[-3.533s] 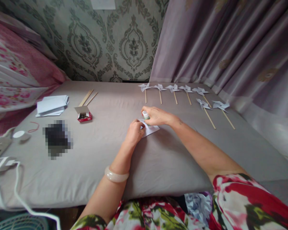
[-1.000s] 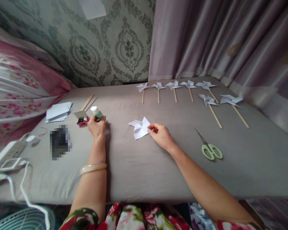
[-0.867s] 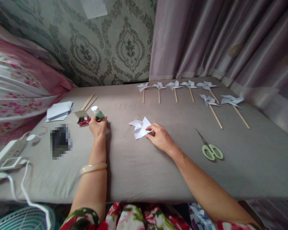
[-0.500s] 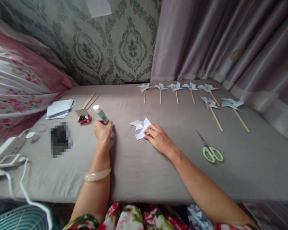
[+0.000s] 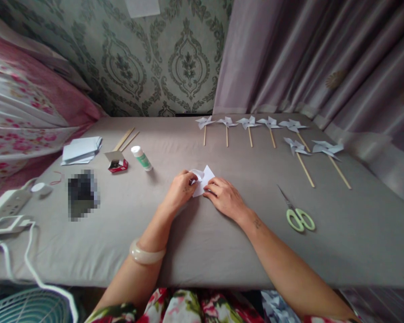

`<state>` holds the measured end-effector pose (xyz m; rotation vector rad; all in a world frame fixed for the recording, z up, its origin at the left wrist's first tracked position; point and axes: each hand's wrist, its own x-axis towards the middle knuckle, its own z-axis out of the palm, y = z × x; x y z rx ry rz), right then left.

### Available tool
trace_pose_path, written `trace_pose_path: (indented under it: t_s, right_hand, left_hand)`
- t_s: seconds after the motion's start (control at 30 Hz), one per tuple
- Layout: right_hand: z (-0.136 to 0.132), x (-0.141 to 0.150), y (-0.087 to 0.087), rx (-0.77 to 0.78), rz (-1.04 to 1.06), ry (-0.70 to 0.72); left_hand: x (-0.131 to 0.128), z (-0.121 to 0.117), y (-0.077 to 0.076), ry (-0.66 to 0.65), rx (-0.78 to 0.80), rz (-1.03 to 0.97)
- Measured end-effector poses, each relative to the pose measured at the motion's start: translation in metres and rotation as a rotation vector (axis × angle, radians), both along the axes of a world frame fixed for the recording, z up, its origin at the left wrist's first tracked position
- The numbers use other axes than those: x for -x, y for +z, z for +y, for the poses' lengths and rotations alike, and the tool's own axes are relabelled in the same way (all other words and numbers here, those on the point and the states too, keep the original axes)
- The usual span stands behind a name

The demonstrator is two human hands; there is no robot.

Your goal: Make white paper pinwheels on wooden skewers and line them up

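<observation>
A white paper pinwheel without a stick lies mid-table, partly covered by my fingers. My left hand is closed on its left side, pressing a folded blade toward the centre. On the right side my right hand grips the paper between thumb and fingers. A glue stick, green and white with a white cap, stands on the cloth left of my hands. Green-handled scissors lie to the right, blades pointing away from me.
Several finished pinwheels on wooden sticks lie at the back right. On the left are a red box of small dark pieces, several wooden sticks, a paper stack, a blurred dark object and a white power strip.
My left hand has set the glue stick down beside the red box and come over to the paper pinwheel. My right hand has stayed on the paper.
</observation>
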<state>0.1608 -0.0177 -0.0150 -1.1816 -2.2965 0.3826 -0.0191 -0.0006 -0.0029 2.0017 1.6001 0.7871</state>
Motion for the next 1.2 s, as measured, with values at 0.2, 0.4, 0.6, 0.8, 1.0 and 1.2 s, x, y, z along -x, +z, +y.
trace_pose_path:
  t_s: [0.2, 0.4, 0.6, 0.8, 1.0, 1.2]
  right_hand:
    - [-0.006, 0.006, 0.004, -0.051, 0.005, -0.025]
    - [-0.008, 0.013, 0.0, -0.144, -0.073, 0.018]
    - [-0.01, 0.015, 0.001, -0.195, -0.111, 0.005]
    - [-0.011, 0.014, -0.001, -0.149, -0.096, -0.016]
    - [-0.013, 0.017, 0.0, -0.004, 0.002, -0.16]
    - [-0.011, 0.02, -0.001, 0.097, 0.093, -0.229]
  left_hand:
    - [0.003, 0.003, -0.001, 0.067, 0.002, -0.001]
    - [0.003, 0.004, -0.004, 0.096, 0.033, -0.07]
    - [0.001, 0.003, 0.002, 0.086, 0.046, -0.042]
    - [0.001, 0.0, 0.005, 0.014, 0.028, 0.032]
    - [0.001, -0.003, 0.006, -0.02, 0.026, 0.106]
    - [0.001, -0.005, 0.005, -0.066, 0.022, 0.131]
